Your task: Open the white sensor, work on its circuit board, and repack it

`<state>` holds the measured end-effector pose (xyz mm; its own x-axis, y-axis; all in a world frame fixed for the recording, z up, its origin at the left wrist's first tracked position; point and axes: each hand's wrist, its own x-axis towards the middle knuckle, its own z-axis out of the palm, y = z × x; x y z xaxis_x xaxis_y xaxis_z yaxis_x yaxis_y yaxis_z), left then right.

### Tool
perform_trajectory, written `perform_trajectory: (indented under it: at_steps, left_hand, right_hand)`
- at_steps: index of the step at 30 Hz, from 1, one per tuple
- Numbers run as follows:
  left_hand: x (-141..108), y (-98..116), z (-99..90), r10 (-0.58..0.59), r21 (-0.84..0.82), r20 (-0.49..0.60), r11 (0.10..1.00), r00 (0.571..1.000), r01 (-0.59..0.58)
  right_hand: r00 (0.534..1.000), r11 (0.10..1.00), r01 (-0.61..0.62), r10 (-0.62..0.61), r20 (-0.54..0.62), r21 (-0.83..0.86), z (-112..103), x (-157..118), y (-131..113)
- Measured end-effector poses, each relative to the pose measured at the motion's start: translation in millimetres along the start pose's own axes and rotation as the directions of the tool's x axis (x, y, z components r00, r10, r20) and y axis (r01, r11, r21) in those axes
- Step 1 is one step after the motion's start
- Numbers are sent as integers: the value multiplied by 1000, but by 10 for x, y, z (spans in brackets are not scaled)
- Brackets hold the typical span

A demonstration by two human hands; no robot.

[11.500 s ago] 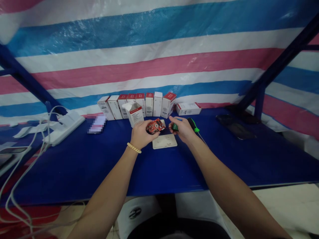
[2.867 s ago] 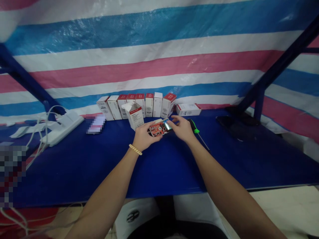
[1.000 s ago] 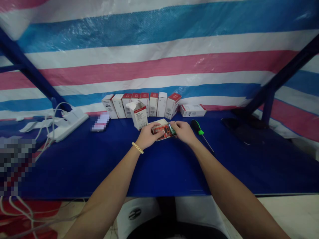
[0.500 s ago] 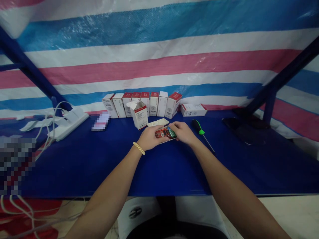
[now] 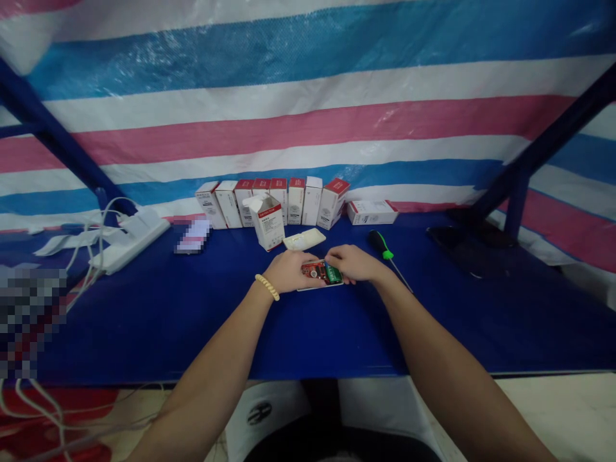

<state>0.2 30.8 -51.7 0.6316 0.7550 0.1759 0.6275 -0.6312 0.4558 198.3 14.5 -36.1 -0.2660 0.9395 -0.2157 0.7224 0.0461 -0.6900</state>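
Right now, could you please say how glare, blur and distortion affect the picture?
All in the head view: glare speckles the sheet, upper left; forearms look stretched towards the lower edge; mosaic blocks mask part of the left edge; small print on the open box and details of the board are too soft to read.

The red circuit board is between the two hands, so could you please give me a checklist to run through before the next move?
1. Left hand on the red circuit board: ok, at its left end.
2. Right hand at the green piece: ok.
3. Green piece fully seated: cannot tell, fingers partly cover it.
4. Cream cover clear of the hands: ok, lying beyond them.
5. Screwdriver in hand: not ok, lying on the table.
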Motion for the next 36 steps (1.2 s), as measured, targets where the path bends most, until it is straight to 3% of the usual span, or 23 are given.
perform_trajectory:
  at_steps: [4, 9, 15, 18, 22, 25, 28, 31, 36]
  left_hand:
    - [0, 6, -8, 68, 92, 10, 993, 998, -68]
    - [2, -33, 2, 70, 144, -27, 987, 997, -66]
    - [-8, -20, -40, 75, 120, -167, 991, 983, -55]
    - [4, -35, -68, 49, 53, -326, 998, 944, -34]
    - [35, -110, -97, -51, 13, -526, 998, 849, 68]
    - [51, -161, -117, -112, 10, -579, 990, 807, 144]
    - [55, -189, -126, -146, 5, -581, 983, 801, 183]
    - [56, -208, -121, -164, -17, -574, 982, 802, 188]
    - [61, -238, -103, -171, -27, -564, 982, 808, 189]
  right_hand:
    - [1000, 1000, 14, -14, -11, -1, 12, 7, 11]
    - [994, 996, 65, -70, -83, -60, 6, 46, 48]
    - [963, 956, 192, -227, -143, -220, -14, 121, 141]
    - [957, 943, 212, -253, -143, -255, -8, 147, 175]
    - [951, 940, 222, -267, -155, -258, 2, 156, 201]
    - [951, 953, 211, -251, -179, -219, 5, 149, 213]
    - [947, 954, 207, -251, -199, -218, -20, 145, 225]
    - [923, 967, 157, -216, -317, -202, -99, 147, 262]
    - [828, 995, -25, -33, -560, -96, -270, 161, 422]
